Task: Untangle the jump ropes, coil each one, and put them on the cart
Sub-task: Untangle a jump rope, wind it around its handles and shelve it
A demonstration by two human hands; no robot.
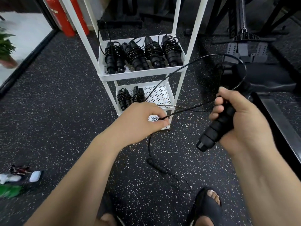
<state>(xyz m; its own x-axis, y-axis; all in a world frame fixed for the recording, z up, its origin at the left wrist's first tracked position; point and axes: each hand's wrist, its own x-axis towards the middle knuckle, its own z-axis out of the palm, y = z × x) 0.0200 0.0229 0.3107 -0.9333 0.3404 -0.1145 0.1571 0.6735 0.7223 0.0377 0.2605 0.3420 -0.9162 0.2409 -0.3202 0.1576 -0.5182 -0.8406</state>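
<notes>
The right hand (241,121) is wrapped round a black handle (211,136), thick, ribbed in rounded segments and matte like foam, with its capped end poking out below the palm. The handle's upper end is hidden inside the fist. From the top of that fist the thin, glossy black cord (187,110) rises in a wide loop above the hand, then sweeps down and across to the left hand (140,121), which pinches it between curled fingers and thumb. Exactly where the fingertips meet the cord is hard to make out.

Below the left hand the cord drops to the floor (57,103), a black rubber mat speckled white, and ends in the second handle (157,166), slimmer-looking and beaded, lying flat between the two forearms. A further strand trails on from it and fades against the dark floor.

Just beyond the left hand stands the cart (133,75), white metal with perforated trays. Its upper tray holds four coiled ropes (153,53), cords wound tight round paired handles; the lower tray, partly covered by the left hand, holds two more bundles (124,97). The cart's top is cut off by the frame.

Near the right forearm a toe shows in a black sandal (206,207).
</notes>
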